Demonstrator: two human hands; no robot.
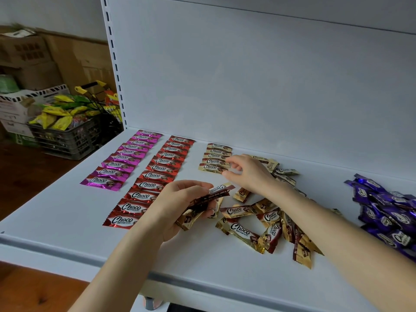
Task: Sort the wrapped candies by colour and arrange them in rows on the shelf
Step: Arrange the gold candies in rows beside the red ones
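On the white shelf lie a row of pink candies, a longer row of red candies and a short row of gold candies at the back. My left hand grips a small bunch of gold candies. At the near end of the gold row my right hand hovers with fingers apart, thumb and forefinger touching the nearest gold candy. Loose gold candies are piled under my right forearm. A heap of purple candies sits at the right.
The shelf's white back panel rises behind the rows. To the left, off the shelf, a grey crate of yellow and green packets stands on a wooden floor in front of cardboard boxes.
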